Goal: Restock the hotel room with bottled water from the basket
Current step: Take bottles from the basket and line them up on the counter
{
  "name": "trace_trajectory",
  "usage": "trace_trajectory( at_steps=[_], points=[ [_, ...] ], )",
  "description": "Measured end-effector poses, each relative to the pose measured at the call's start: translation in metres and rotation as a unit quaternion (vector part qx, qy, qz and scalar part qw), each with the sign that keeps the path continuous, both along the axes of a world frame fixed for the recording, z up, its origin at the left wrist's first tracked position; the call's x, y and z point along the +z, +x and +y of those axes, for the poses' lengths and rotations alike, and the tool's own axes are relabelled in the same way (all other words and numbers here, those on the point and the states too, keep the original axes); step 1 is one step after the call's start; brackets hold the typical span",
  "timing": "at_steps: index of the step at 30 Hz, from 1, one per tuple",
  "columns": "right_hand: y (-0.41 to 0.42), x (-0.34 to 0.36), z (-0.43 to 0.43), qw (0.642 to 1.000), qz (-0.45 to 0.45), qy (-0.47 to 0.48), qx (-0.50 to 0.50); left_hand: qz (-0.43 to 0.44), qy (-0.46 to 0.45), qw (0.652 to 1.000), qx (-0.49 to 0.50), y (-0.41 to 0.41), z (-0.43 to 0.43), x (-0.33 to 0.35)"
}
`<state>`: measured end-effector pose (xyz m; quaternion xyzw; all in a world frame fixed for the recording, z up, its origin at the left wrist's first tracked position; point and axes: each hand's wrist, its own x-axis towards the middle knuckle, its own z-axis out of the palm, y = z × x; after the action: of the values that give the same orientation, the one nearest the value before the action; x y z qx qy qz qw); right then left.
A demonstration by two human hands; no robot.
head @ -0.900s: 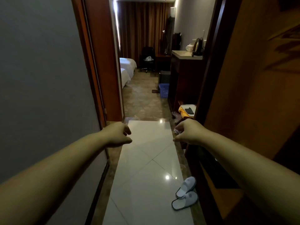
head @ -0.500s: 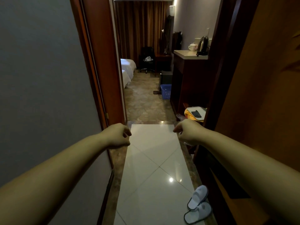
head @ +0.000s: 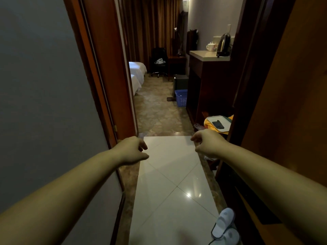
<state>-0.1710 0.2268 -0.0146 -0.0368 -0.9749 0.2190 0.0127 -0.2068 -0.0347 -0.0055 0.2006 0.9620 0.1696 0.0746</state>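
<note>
A blue plastic basket [head: 181,97] stands on the patterned floor deep in the room, against the dark wooden cabinet [head: 208,85]. What it contains is too far off to make out, and I see no water bottle. Both my arms reach forward over the white tiled entry floor [head: 169,174]. My left hand [head: 131,150] hangs near the left door frame with loosely curled fingers and holds nothing. My right hand [head: 208,144] is level with it by the right wardrobe edge, fingers also loosely curled, holding nothing.
The cabinet's pale counter [head: 207,55] carries a black kettle [head: 223,45] and white cups [head: 210,46]. A white tray on yellow cloth [head: 219,122] sits low on the right. White slippers [head: 223,225] lie at the floor's right edge. Beds [head: 137,71] and a chair [head: 159,61] stand farther in.
I have moved forward along the entry, so the cabinet, tray and basket look closer. Both hands keep their place ahead of me, and their fingers have loosened slightly.
</note>
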Motion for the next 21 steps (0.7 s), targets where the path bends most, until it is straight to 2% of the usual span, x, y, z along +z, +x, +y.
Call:
trace_trajectory(
  at_steps=[9,14,21],
  points=[
    [-0.081,0.006,0.034,1.000,0.007,-0.016,0.015,-0.002,0.026,0.999,0.040,-0.083,0.042,0.001],
    [-0.132,0.009,0.063,0.998,0.051,-0.048,0.007,-0.015,0.030,0.999,0.041,-0.136,0.075,0.001],
    [-0.194,0.007,0.116,0.999,0.032,-0.018,0.006,-0.017,0.030,0.999,0.038,-0.208,0.122,-0.004]
  ],
)
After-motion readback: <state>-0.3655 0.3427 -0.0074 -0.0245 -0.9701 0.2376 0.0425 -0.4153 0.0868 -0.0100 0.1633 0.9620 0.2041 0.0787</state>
